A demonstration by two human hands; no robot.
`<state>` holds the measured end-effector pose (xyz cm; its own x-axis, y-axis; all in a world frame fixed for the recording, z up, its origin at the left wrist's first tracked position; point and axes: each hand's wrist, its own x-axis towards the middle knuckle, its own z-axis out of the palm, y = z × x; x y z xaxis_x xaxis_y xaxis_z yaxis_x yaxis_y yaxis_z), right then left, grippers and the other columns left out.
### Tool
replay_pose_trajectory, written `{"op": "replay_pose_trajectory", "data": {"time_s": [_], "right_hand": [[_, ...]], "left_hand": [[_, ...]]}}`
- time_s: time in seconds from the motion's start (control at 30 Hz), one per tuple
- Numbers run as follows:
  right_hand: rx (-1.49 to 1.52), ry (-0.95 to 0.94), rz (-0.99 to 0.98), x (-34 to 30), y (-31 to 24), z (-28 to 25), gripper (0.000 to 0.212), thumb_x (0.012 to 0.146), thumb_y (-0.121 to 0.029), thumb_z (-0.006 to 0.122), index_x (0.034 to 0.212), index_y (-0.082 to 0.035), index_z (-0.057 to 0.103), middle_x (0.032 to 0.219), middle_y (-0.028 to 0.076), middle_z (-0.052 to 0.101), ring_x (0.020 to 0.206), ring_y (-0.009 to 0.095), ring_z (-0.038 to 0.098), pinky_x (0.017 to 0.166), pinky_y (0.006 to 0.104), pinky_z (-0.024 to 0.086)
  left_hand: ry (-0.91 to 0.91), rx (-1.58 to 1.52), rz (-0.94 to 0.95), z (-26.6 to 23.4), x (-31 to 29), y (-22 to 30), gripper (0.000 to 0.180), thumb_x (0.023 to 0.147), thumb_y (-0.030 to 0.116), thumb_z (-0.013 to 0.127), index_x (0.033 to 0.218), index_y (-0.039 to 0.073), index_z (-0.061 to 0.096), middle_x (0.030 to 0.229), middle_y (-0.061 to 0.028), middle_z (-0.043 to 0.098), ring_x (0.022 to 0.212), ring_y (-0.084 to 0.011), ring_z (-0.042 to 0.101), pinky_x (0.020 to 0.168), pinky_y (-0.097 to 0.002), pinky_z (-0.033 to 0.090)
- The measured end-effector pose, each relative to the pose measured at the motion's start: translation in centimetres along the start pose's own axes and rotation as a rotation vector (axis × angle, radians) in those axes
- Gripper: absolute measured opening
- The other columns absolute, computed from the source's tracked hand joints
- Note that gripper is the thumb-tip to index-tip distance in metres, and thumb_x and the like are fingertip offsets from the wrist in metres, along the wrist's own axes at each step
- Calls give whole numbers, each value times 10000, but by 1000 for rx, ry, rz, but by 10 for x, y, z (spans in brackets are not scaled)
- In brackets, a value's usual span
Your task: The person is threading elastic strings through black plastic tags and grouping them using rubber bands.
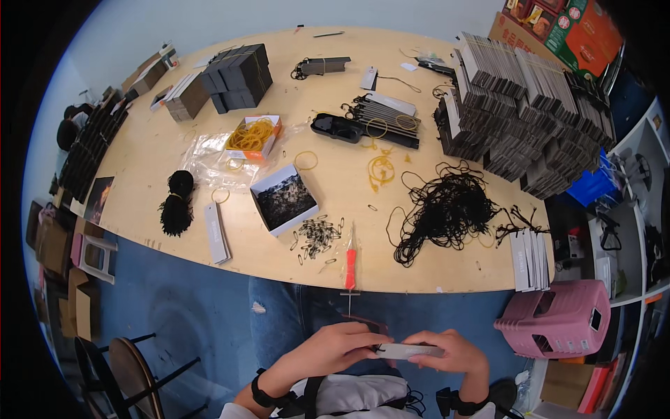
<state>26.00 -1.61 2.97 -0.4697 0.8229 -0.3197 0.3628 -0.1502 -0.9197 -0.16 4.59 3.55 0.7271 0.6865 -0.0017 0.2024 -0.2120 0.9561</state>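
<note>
Over my lap, below the table's front edge, I hold a pale grey hang tag [405, 351], possibly a small stack. My left hand [340, 347] pinches its left end, where a bit of black cord shows. My right hand [450, 355] is closed on its right end, thumb on top. Straight ahead of my hands, a red-handled awl-like tool [350, 269] lies across the table edge, its metal end sticking out. Safety pins [319, 236] lie heaped beside it. To the right spreads a tangle of black cords [447, 209], and corded tags [530, 260] hang over the edge.
A white box of small dark pieces [285, 200] stands near an orange-white box of rubber bands [252, 137]. A black cord bundle [178, 202] and loose tags [217, 234] lie left. Tall stacks of grey tags [516, 105] fill the right; a pink stool [555, 320] stands below.
</note>
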Motion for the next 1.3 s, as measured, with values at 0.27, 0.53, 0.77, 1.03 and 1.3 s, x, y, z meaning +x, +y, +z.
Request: {"op": "replay_pose_trajectory", "data": {"time_s": [0.27, 0.53, 0.77, 1.03, 1.3], "right_hand": [[70, -45, 76, -5, -3, -5, 308, 900, -176, 645, 1190, -88, 590, 794, 29, 702, 643, 99, 657, 524, 225, 481], [132, -17, 234, -10, 3, -11, 163, 896, -131, 649, 995, -26, 574, 737, 43, 641, 554, 79, 565, 500, 216, 440], [-389, 687, -100, 1, -6, -51, 158, 863, -112, 629, 918, -3, 530, 803, 139, 597, 710, 287, 588, 633, 329, 452], [-967, 1454, 112, -22, 60, -110, 197, 845, -85, 615, 983, 40, 549, 999, 192, 543, 970, 362, 497, 857, 406, 392], [-837, 1340, -60, 20, 36, -79, 265, 822, -55, 638, 1074, -3, 573, 1030, 159, 573, 992, 327, 520, 865, 410, 402]], "left_hand": [[403, -32, 65, -3, -14, -30, 172, 752, -14, 746, 896, 15, 658, 770, -51, 632, 703, -156, 613, 636, -258, 486], [843, -572, -15, -17, -9, -34, 122, 835, -7, 682, 929, 3, 604, 811, -34, 614, 724, -95, 588, 685, -217, 491], [739, -861, -10, -3, 19, -22, 191, 911, 20, 578, 1100, -7, 570, 1063, -103, 647, 966, -176, 642, 833, -274, 510], [811, -620, -6, -9, -8, -43, 169, 919, -9, 547, 1082, -24, 588, 1074, -107, 648, 999, -174, 624, 859, -273, 477], [986, 123, 94, -29, -7, -53, 184, 853, -39, 573, 1030, -6, 607, 1033, -117, 622, 964, -221, 606, 856, -306, 461]]}}
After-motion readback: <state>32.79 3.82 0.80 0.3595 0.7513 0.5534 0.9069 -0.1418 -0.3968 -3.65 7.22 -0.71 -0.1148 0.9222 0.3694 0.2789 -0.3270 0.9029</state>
